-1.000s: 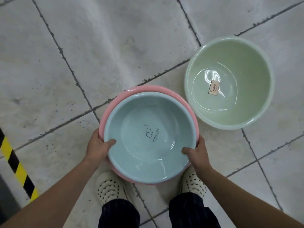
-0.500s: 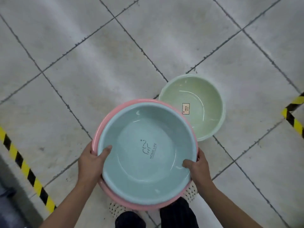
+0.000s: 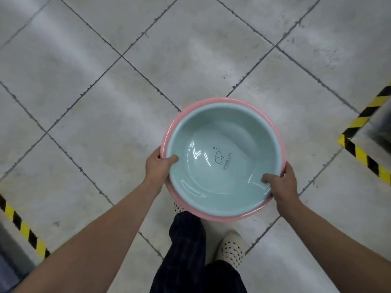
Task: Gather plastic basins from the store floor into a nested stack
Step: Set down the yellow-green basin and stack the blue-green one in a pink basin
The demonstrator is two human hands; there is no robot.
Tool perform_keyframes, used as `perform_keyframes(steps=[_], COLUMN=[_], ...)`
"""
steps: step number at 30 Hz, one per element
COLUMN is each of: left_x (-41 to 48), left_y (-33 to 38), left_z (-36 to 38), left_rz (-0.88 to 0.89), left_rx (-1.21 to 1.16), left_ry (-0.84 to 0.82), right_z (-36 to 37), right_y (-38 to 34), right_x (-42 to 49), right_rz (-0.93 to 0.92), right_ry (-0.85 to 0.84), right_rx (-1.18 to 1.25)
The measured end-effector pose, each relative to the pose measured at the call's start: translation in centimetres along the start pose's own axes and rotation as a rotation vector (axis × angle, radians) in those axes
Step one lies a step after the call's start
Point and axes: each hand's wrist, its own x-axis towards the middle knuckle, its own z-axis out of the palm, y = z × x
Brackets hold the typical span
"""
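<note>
Blue basin (image 3: 224,157) sits inside pink basin (image 3: 165,136), w/ pink rim showing all round. Both are held up over the floor (image 3: 105,102), in front of the person. L hand (image 3: 157,166) grips the left rim: thumb hooked inside the blue one, other fingers hidden under. R hand (image 3: 283,185) grips the near right rim the same way, thumb inside. Small logo on the blue bottom. Below: dark pants (image 3: 186,240) & 1 white dotted shoe (image 3: 231,248). Yellow & black tape (image 3: 359,121) by floor's right edge, more at left.
</note>
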Motion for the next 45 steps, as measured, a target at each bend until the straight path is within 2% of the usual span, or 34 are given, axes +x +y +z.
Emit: perform_keyframes(steps=[5, 13, 18, 21, 24, 28, 32, 36, 42, 45], left_x=[6.1, 12.8, 14.6, 15.6, 15.5, 10.0, 0.6, -9.5, -22.3, -26.9], left_y=[-2.3, -8.6, -11.9, -12.2, -11.0, -9.6, -8.4, -6.1, -2.7, -3.0], left_z=[5.1, 10.0, 12.2, 12.5, 12.7, 14.6, 18.6, 24.8, 34.1, 38.8], left_rz=[0.065, 0.055, 0.061, 0.057, -0.029, -0.038, -0.004, 0.022, 0.112, 0.137], left_rx=[0.069, 0.082, 0.085, 0.175, 0.245, 0.33, 0.424, 0.53, 0.649, 0.674], left_ry=[-0.048, -0.05, 0.005, -0.058, -0.105, -0.13, -0.24, -0.392, -0.548, -0.618], right_z=[1.0, 2.7, 3.1, 2.9, 1.7, -3.6, -12.8, -23.5, -35.2, -39.7], right_y=[3.1, 9.7, 13.9, 15.2, 15.2, 15.9, 18.0, 19.7, 20.9, 22.9], right_x=[7.2, 14.3, 16.3, 16.6, 16.3, 13.2, 6.3, -1.3, -10.4, -12.1], right_rz=[0.059, 0.071, 0.104, 0.102, 0.09, 0.145, 0.204, 0.285, 0.304, 0.31], right_ry=[0.061, 0.049, 0.093, 0.053, 0.018, 0.05, 0.142, 0.28, 0.426, 0.478], right_rx=[0.104, 0.172, 0.223, 0.26, 0.255, 0.285, 0.339, 0.435, 0.586, 0.634])
